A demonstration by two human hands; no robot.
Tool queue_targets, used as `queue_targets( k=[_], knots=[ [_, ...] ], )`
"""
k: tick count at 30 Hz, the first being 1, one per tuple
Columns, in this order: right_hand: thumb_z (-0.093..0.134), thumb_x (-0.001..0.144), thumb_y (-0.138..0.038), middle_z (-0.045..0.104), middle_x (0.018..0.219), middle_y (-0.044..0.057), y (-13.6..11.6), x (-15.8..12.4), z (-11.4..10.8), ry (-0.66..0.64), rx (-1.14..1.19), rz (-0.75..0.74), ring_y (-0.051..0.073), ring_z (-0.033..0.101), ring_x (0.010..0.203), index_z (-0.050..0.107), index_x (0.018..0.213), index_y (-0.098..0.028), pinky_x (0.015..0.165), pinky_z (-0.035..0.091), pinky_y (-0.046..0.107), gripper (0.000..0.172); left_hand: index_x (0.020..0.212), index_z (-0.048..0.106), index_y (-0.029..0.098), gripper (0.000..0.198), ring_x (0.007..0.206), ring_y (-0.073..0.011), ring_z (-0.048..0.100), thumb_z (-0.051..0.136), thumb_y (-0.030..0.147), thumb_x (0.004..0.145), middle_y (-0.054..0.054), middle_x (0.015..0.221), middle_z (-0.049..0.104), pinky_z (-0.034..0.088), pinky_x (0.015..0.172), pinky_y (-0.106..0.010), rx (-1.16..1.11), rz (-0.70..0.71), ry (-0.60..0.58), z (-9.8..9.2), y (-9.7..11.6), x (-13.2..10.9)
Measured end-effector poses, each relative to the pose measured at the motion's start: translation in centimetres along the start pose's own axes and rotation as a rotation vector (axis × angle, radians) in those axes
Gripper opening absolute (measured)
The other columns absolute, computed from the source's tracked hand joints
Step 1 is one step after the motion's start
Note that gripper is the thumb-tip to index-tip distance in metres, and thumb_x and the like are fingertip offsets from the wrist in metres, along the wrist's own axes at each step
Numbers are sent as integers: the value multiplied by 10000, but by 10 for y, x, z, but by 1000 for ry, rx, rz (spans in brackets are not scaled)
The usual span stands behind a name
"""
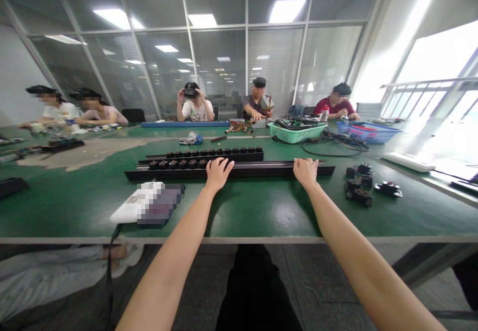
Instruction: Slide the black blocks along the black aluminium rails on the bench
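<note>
A long black rail (257, 170) lies across the green table (239, 211) in front of me. My left hand (217, 170) rests on it near its middle, fingers curled over the top edge. My right hand (305, 169) grips the same rail further right, fingers bent over it. Behind it lie two more black rails (209, 156) carrying several round black parts.
Small black parts (359, 185) lie loose at the right. A white and dark device (149, 202) sits at the left near the front edge. Further back stand a green basket (297, 132), black cables (336, 144) and a blue tray (368, 132). Several people sit across the table.
</note>
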State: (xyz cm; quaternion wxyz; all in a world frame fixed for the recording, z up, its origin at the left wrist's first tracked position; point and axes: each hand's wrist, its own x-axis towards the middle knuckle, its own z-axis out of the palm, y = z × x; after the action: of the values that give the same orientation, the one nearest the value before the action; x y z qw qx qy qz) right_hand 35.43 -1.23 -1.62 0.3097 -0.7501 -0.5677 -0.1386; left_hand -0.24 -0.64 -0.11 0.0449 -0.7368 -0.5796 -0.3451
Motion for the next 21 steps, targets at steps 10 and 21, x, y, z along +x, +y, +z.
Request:
queue_targets(
  k=[10,21],
  knots=[
    [331,1053,-315,700,1178,264,-1,1,-2,-7,19,72,340,615,1220,792,1122,-68,1236,255,579,527,1385,678,289,492,1429,-253,506,346,519,1105,-75,1467,615,180,1311,-495,4,2,-8,-1,1,-1],
    [332,1060,-310,700,1190,253,2,0,2,25,-23,85,319,608,1202,789,1143,-66,1221,263,547,525,1388,672,298,476,1439,-244,500,358,517,1106,-66,1489,607,179,1314,-489,36,3,-1,1,0,0]
  ],
)
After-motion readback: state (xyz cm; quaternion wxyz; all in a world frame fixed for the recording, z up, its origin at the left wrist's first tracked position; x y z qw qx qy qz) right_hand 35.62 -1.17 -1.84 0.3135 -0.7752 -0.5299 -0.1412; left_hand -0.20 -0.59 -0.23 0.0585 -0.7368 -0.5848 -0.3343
